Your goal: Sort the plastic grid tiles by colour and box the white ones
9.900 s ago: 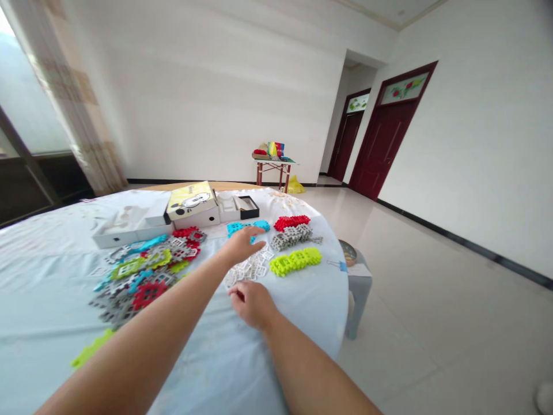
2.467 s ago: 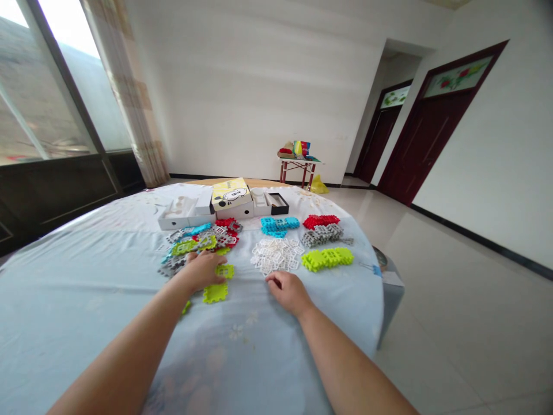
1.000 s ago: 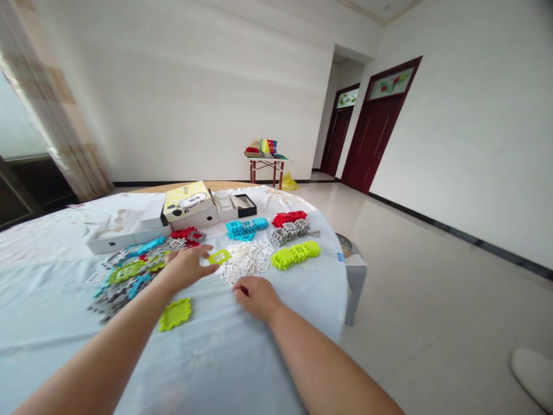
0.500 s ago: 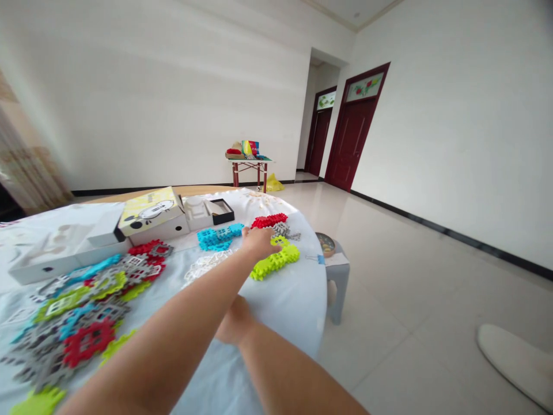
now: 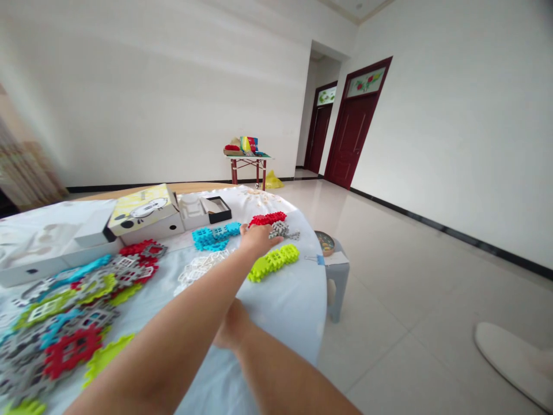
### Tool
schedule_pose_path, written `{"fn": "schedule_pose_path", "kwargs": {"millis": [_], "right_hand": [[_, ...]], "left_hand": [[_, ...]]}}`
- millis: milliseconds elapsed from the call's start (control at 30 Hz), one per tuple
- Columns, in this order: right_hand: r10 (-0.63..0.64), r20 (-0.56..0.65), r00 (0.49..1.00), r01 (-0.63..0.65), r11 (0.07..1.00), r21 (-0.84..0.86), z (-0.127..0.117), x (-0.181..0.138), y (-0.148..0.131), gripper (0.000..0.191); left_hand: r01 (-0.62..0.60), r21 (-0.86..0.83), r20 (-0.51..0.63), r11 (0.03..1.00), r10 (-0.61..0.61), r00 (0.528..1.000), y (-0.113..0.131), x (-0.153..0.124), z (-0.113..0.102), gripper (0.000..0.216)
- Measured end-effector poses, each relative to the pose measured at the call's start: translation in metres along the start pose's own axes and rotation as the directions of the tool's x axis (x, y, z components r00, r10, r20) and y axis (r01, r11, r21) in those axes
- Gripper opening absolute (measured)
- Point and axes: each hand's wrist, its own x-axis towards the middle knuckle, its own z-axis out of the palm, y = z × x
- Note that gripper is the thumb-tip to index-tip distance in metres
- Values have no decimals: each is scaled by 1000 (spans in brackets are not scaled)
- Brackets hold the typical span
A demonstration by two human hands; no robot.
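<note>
My left hand (image 5: 258, 239) reaches far out over the table, its fingers apart beside the grey gear-edged building pieces (image 5: 280, 229); nothing shows in its grasp. A row of red pieces (image 5: 268, 218) lies just beyond it. Close on its near side is a row of lime green pieces (image 5: 274, 261). Blue pieces (image 5: 215, 235) and white pieces (image 5: 199, 270) lie to its left. My right hand (image 5: 232, 325) rests low over the cloth, partly covered by my left forearm, so its fingers are hidden.
A mixed pile of building pieces (image 5: 73, 349) spreads over the left of the cloth-covered table (image 5: 285, 323). Behind it stand a yellow-lidded box (image 5: 144, 210), a white packaging tray (image 5: 52, 259) and a small black-edged box (image 5: 219, 210). A grey stool (image 5: 339, 276) stands by the table's right edge.
A lime green piece near my left hand now lies with the green row. My left hand has moved slightly, toward the grey pieces. The right hand has barely moved.
</note>
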Motion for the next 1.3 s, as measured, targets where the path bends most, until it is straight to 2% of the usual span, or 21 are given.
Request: {"fn": "schedule_pose_path", "kwargs": {"millis": [133,267,333,433,533,700,767,867,967,1033,1133,1233,1300], "right_hand": [[-29,8,1000,29,1000,-3,-12,-7,-5,22],[-36,24,999,36,999,19,-18,-9,-7,23],[-26,22,999,25,999,30,-17,-10,-7,22],[-39,10,999,38,997,60,-16,-13,-7,21],[-72,-17,997,72,996,43,-16,-17,-10,20],[-173,-59,983,173,985,5,-15,-21,-25,20],[-263,-37,964,263,965,5,-13,-19,-36,20],[-422,39,906,422,907,4,-4,-9,-55,23],[-486,122,866,493,870,-35,11,4,-72,31],[-488,166,857,504,861,-66,21,11,-79,32],[-511,203,835,534,843,-72,31,15,-82,18],[-492,140,859,502,863,-50,29,14,-79,17],[-440,54,896,442,897,-21,23,11,-77,20]], "left_hand": [[66,-66,-153,996,-75,985,-42,-34,-37,40],[175,-25,-276,984,-175,945,-103,-90,-61,39],[244,3,-301,970,-232,925,-136,-122,-69,40],[429,14,-343,903,-398,851,-178,-168,-79,41],[559,-19,-394,829,-520,758,-204,-203,-87,43],[613,-73,-463,787,-571,678,-222,-230,-88,40],[597,-73,-492,799,-549,675,-226,-233,-85,38],[564,-59,-516,823,-509,689,-231,-234,-82,36],[585,-77,-537,807,-528,657,-235,-238,-84,35],[612,-118,-548,782,-565,617,-239,-244,-87,35],[661,-214,-552,719,-647,526,-248,-254,-91,37],[690,-321,-548,648,-722,423,-260,-263,-91,37],[695,-363,-542,621,-747,385,-267,-266,-88,37]]}}
